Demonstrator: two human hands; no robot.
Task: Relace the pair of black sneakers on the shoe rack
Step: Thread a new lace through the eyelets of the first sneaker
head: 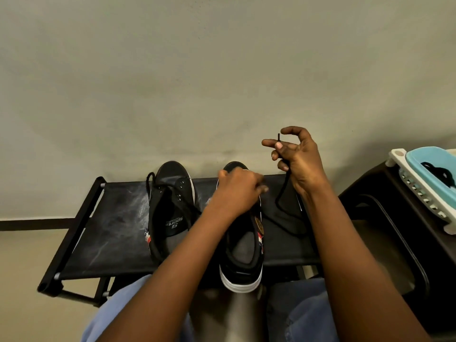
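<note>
Here the right hand keeps a closed grip on the black lace, its tip poking just above the pinch, probably to aim it at an eyelet. Below that grip the lace hangs slack onto the shoe rack. The left hand closes over the right sneaker, steadying it; the left sneaker sits beside it.

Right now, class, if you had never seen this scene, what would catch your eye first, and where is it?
The right hand, raised right of centre, pinches a black lace whose slack trails down onto the rack. At centre, the left hand grips the right sneaker; the left sneaker sits beside it, partly laced. At the far right, a blue basket holds something dark.
</note>
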